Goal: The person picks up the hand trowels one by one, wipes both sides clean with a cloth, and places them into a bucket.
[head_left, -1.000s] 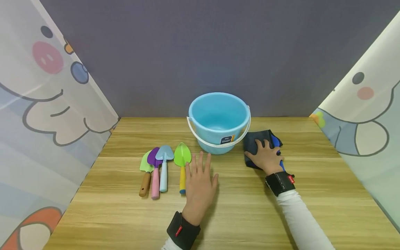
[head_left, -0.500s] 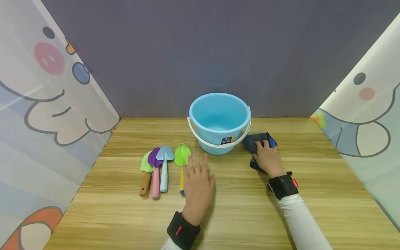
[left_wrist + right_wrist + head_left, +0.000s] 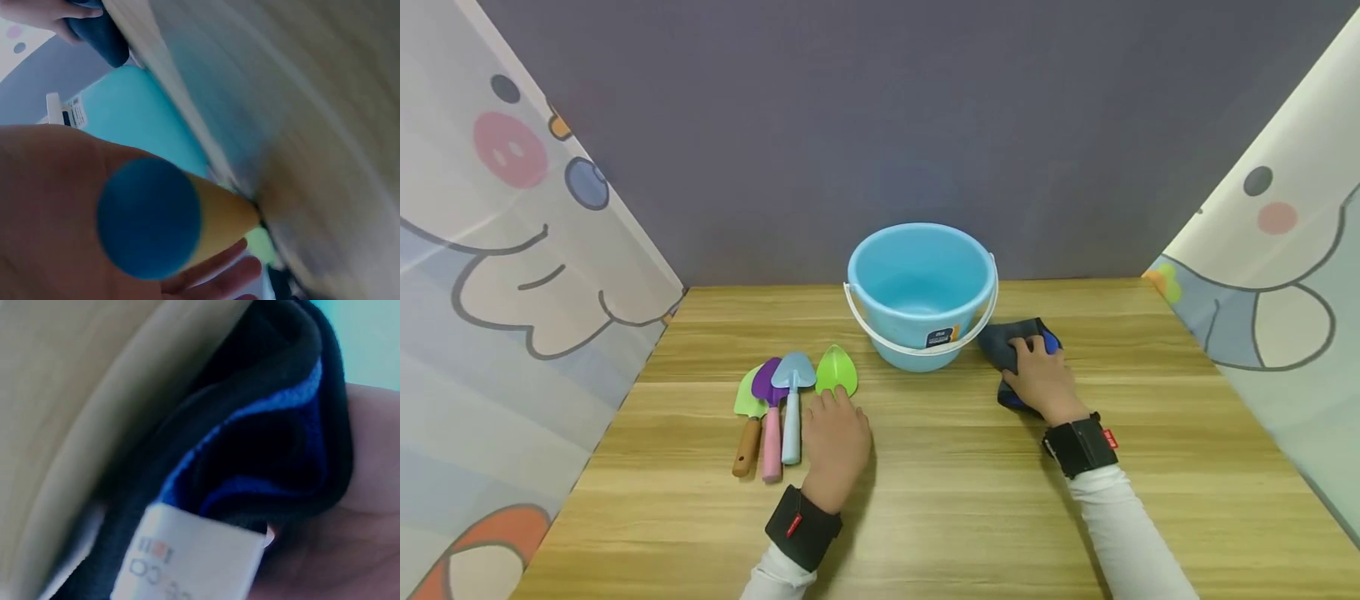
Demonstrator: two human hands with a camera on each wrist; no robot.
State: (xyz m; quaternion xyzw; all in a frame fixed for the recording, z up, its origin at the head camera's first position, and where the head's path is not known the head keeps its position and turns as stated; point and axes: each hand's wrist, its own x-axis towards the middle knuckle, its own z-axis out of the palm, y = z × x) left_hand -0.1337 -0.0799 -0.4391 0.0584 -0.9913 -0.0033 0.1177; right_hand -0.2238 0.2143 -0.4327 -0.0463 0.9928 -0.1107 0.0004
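Under left hand [image 3: 835,437], trowel handle [image 3: 187,212] hidden.

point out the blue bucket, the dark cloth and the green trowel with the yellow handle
blue bucket [image 3: 917,346], head view, front wall below the rim
dark cloth [image 3: 1000,343], head view, left fold
green trowel [image 3: 837,370], head view, blade

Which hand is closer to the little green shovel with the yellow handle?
Left. The left hand grips the green shovel by its yellow handle. The right hand is past the blue bucket, gripping a dark cloth.
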